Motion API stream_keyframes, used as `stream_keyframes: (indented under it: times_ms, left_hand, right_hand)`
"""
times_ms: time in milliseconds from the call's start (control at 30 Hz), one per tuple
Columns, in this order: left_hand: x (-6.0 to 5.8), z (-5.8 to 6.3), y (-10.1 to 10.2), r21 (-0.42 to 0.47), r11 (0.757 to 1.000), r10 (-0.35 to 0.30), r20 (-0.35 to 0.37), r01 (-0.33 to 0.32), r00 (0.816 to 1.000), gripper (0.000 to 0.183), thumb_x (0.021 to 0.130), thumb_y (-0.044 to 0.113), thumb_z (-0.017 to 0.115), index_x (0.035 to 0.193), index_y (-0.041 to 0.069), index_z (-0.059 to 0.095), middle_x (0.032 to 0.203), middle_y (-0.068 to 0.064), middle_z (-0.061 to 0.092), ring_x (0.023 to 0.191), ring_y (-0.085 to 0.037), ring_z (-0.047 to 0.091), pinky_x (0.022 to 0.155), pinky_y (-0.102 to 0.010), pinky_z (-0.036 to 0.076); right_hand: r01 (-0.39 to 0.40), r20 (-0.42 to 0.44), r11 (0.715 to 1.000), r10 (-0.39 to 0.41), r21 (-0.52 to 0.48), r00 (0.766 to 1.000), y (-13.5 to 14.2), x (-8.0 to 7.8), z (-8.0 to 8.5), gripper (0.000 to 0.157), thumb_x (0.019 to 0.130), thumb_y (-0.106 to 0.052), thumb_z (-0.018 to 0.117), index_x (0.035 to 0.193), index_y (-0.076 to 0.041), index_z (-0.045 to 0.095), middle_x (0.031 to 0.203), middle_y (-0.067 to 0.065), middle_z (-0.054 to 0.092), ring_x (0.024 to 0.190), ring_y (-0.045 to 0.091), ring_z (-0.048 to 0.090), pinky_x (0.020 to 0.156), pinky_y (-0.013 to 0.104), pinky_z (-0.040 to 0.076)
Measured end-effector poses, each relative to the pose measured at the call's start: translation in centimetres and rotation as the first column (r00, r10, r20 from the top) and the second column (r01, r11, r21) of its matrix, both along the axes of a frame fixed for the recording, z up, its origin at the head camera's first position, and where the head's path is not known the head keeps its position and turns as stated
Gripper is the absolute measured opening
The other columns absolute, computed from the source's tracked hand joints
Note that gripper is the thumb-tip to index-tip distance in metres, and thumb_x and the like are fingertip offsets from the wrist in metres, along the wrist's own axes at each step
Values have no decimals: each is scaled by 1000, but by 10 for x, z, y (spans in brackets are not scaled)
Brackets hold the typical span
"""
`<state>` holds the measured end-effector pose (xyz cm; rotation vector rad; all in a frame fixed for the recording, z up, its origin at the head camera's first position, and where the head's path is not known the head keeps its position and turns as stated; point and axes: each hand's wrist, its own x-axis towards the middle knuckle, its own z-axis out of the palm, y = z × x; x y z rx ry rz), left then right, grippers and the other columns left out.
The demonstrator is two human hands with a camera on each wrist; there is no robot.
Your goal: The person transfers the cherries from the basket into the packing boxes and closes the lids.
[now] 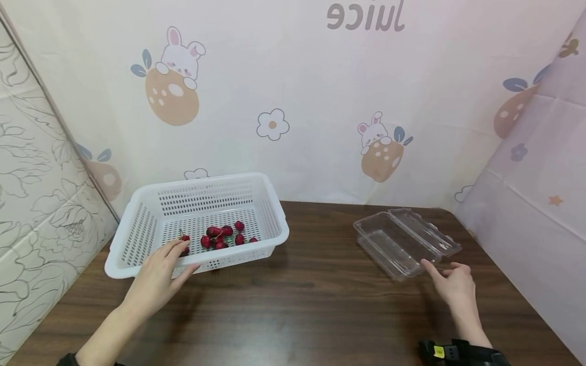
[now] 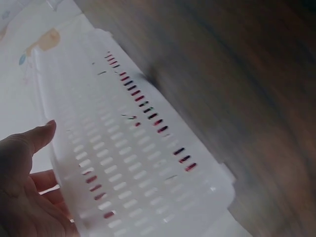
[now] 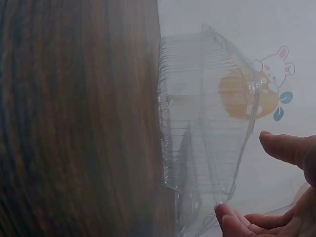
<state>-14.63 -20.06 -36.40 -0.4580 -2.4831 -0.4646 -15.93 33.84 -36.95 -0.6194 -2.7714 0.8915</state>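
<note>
My left hand [image 1: 157,277] reaches over the near rim of a white slotted plastic basket [image 1: 133,256]. Its fingertips dip inside beside two cherries [image 1: 185,238] at the left, while the thumb stays apart, outside the rim. Further right in the basket lie several more dark red cherries [image 1: 215,232]. Through the slots of the near wall, red patches show in the left wrist view. On the right, a clear plastic clamshell box [image 3: 207,113] stands with its lid folded back. A fingertip of my right hand [image 1: 455,287] is right at its near edge; the thumb is spread away.
Both containers stand on a dark brown wooden table [image 1: 311,300], the basket at left and the box at right. A printed cloth [image 1: 316,157] with rabbits and fruit hangs behind, and more cloth closes off both sides. A black strap [image 1: 462,352] wraps the right wrist.
</note>
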Motion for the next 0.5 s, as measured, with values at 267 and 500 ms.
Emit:
stream_keyframes:
  times_ms: [267, 500]
  left_hand:
    - [0, -5, -5, 23, 1000, -19, 32, 19, 999, 39, 77, 20, 67, 107, -2, 58, 101, -17, 60, 92, -35, 55, 75, -48, 36]
    - [1, -6, -5, 5, 1000, -27, 23, 27, 999, 31, 77, 18, 67, 103, 1, 63, 98, -14, 64, 91, -31, 58, 77, -44, 34]
  right_hand:
    - [-82, 121, 994, 91, -78, 988, 5, 0, 1, 87, 86, -54, 39, 123, 23, 23, 78, 18, 65, 86, 39, 57, 80, 54, 34]
    - [-114, 101, 984, 128, -134, 987, 7, -1, -6, 80, 87, -49, 43, 121, 22, 30, 67, 10, 66, 57, 16, 63, 81, 52, 36]
